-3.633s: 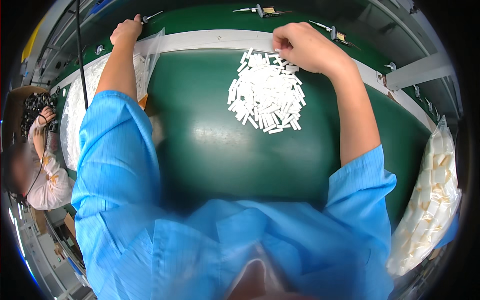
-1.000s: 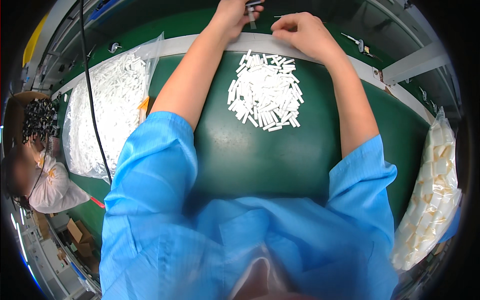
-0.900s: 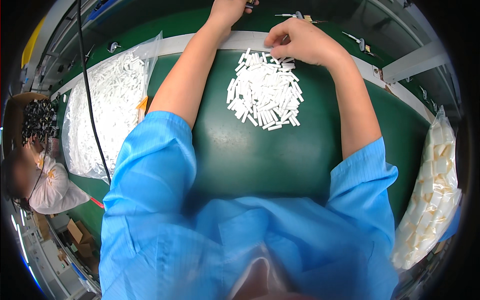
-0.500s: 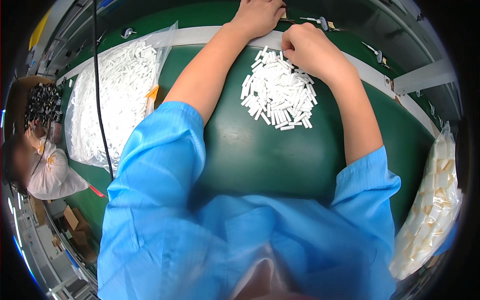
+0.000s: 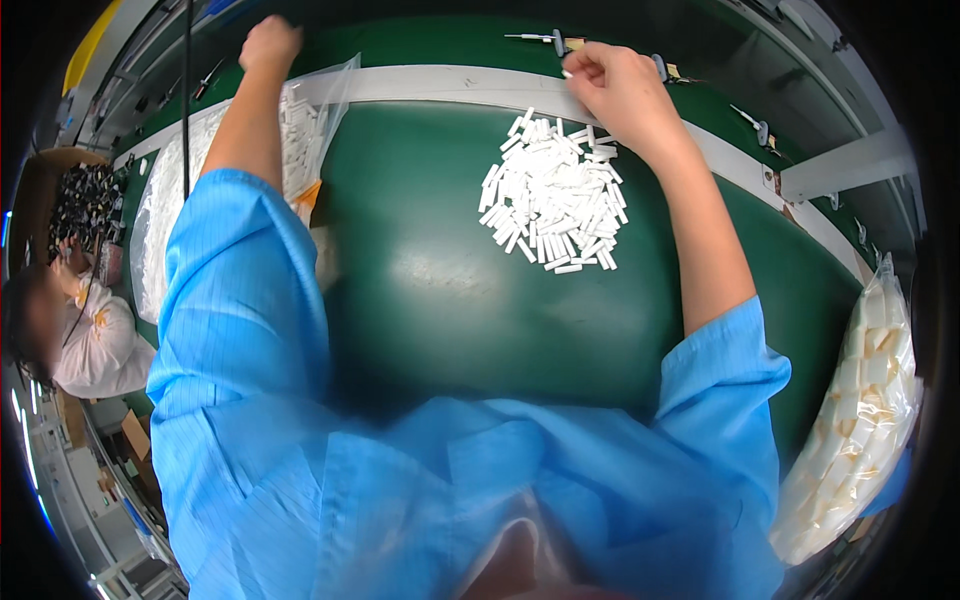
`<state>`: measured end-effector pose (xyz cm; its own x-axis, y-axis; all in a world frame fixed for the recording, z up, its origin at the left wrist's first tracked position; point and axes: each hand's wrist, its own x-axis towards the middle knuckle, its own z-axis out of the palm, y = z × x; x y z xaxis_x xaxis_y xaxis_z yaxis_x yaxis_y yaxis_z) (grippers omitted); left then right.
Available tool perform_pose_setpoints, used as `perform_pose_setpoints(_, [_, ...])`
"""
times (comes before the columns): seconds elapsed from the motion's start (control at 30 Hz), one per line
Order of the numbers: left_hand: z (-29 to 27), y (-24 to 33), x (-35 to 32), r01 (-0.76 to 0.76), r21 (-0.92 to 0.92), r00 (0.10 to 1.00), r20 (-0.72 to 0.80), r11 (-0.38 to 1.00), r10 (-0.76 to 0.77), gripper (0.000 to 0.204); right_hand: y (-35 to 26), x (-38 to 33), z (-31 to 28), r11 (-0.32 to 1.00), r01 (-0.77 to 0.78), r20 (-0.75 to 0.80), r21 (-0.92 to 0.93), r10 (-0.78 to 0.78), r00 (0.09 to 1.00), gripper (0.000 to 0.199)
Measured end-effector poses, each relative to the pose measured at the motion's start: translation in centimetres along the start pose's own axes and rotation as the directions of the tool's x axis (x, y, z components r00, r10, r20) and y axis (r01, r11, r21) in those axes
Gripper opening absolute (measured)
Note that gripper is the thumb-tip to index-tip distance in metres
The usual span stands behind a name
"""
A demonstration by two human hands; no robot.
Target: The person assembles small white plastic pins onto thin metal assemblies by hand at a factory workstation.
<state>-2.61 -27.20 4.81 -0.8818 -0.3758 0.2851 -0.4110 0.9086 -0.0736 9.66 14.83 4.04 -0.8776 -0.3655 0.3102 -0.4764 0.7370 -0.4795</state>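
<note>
Head view: my right hand (image 5: pixel 615 85), 1 o'clock, pinches small white piece (image 5: pixel 568 74) at fingertips, just beyond white pile (image 5: pixel 555 205) on green mat (image 5: pixel 420 230), also 1 o'clock. Left hand (image 5: pixel 270 44), 11 o'clock, blurred; can't tell if it grips anything. Step, I judge: handling single pieces; next move calls for light, even fingertip pressure. Clear bag (image 5: pixel 338 85), 10 o'clock: crowded white pieces (image 5: pixel 300 135). Plastic bag (image 5: pixel 884 272), 4 o'clock: off-white blocks (image 5: pixel 862 395). Cardboard box (image 5: pixel 72 157), 9-to-10 o'clock: black parts (image 5: pixel 84 208).
</note>
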Motion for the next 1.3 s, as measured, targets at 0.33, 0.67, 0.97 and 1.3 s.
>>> perform_pose_setpoints(0.33, [2.4,-3.4,3.0,0.287,-0.070,0.917,0.310,0.955,-0.252,0.045,0.6,-0.1,3.9,0.788,-0.163,-0.126,0.593,0.291,0.948,0.017])
perform_pose_setpoints(0.67, [-0.3,13.1,-4.7,0.149,-0.973,0.716,-0.017,-0.177,0.698,0.023,0.9,0.3,3.7,0.709,-0.232,-0.025,0.666,0.333,0.943,0.025])
perform_pose_setpoints(0.97, [-1.6,23.9,-14.5,0.611,-0.348,0.789,0.190,-0.711,0.584,0.016,2.1,0.7,4.1,0.665,-0.202,-0.057,0.719,0.346,0.936,0.022])
perform_pose_setpoints(1.3, [-1.1,23.1,-13.7,0.572,-0.183,0.814,0.246,-0.800,0.526,0.017,1.4,0.3,4.2,0.769,-0.248,-0.073,0.589,0.356,0.932,0.023])
